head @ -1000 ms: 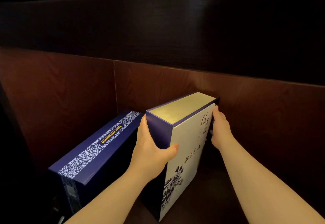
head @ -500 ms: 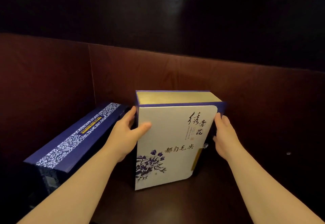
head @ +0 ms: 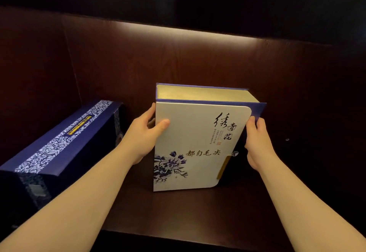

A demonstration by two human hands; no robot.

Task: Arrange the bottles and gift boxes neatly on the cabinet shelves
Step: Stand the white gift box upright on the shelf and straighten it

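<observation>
A white gift box (head: 190, 143) with blue flowers, dark lettering, a gold top and blue edges stands upright on the dark shelf (head: 188, 212), its front facing me. My left hand (head: 142, 135) grips its left edge, thumb on the front. My right hand (head: 257, 143) holds its right edge near the top corner. A dark blue gift box (head: 59, 145) with a white patterned band stands at the left, apart from the white one.
The cabinet's brown back panel (head: 198, 63) rises just behind the white box, lit by a strip under the shelf above. A brown side wall (head: 35, 63) closes the left. Bare shelf surface lies right of the white box.
The white box has been turned from edge-on to facing me and shifted right, away from the blue box. Both hands stayed on its sides.
</observation>
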